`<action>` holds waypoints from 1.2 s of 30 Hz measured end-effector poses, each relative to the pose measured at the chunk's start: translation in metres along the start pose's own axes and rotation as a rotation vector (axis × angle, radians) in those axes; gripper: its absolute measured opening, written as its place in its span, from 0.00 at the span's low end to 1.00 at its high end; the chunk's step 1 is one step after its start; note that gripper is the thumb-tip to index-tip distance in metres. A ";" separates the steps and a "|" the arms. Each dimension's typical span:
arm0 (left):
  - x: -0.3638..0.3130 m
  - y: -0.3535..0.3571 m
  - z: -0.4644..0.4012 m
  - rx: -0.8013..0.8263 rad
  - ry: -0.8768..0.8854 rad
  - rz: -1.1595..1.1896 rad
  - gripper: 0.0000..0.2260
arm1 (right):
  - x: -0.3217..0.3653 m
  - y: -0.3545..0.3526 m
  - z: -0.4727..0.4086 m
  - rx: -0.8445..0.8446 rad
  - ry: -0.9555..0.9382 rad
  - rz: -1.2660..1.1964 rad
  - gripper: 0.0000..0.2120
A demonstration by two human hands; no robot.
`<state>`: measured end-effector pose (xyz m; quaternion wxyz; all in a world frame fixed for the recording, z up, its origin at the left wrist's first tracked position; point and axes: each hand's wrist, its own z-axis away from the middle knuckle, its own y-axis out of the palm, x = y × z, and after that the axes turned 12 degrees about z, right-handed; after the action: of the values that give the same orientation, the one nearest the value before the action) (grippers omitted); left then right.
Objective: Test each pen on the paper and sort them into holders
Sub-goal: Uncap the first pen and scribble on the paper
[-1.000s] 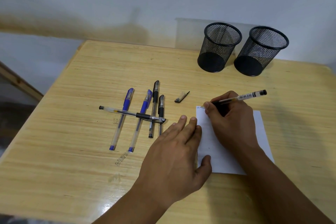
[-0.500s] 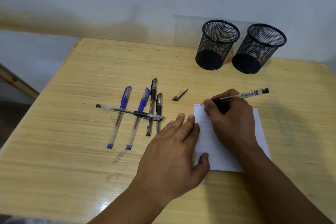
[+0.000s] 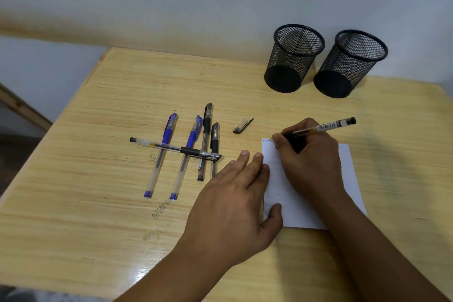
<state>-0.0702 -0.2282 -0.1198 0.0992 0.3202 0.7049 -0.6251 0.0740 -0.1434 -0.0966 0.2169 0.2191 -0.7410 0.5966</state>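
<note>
A wooden counter point(image 3: 98, 203) was seen from above. The right hand point(image 3: 309, 154) gripped a black-ink pen point(image 3: 326, 126), fingers curled round its barrel, with the tip on the top left corner of a white paper point(image 3: 348, 174). A small scribble point(image 3: 266, 140) showed at that corner, much as it did half a second before. The left hand point(image 3: 232, 203) lay flat with straight fingers, its thumb and two fingertips pressing the paper's left edge, in the same place as before. A loose pen cap point(image 3: 242, 125) lay just left of the paper's top edge. Further left, two blue pens point(image 3: 161, 154) and two black pens point(image 3: 206, 140) lay side by side, with a fifth pen point(image 3: 171, 148) resting crosswise on top of them, unmoved. Two black mesh holders point(image 3: 294, 56) stood side by side at the counter's far right edge, well apart from the paper.
</note>
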 end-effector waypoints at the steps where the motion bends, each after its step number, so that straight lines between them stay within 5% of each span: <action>1: 0.000 0.000 0.000 0.000 -0.001 -0.001 0.27 | 0.000 0.000 0.000 0.000 0.000 -0.002 0.05; 19: 0.000 -0.003 -0.001 0.024 -0.006 -0.036 0.28 | -0.003 -0.002 -0.001 0.021 0.026 -0.069 0.06; 26: -0.001 -0.002 -0.001 0.037 -0.006 -0.051 0.28 | -0.008 -0.011 -0.002 -0.077 0.142 -0.354 0.05; 36: -0.012 -0.015 -0.006 0.114 -0.058 -0.069 0.29 | -0.005 -0.034 -0.012 0.055 0.331 -0.820 0.07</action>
<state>-0.0674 -0.2268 -0.0999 0.0796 0.2827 0.6757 -0.6761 0.0987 -0.1381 -0.0703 0.5454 0.4021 -0.5321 0.5077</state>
